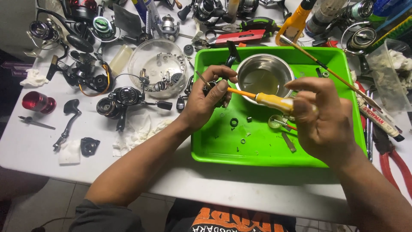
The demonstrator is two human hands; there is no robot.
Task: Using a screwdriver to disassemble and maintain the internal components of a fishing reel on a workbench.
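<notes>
Over the green tray (343, 141) at centre frame, my left hand (206, 101) is clamped on a small dark reel part (211, 89), while my right hand (319, 116) is closed around the yellow handle of a screwdriver (274, 102), its orange shaft running left to the part. To do this well, I judge I should keep the tip square in the part, steady the part hard with my thumb, and work above the tray so loose bits land there. A steel bowl (262, 79) sits just behind. My fingers hide the tip and what it meets; the tiny rings (234, 122) on the tray are too small to identify. Reels (124, 99) crowd the white surface (30, 146) at left.
</notes>
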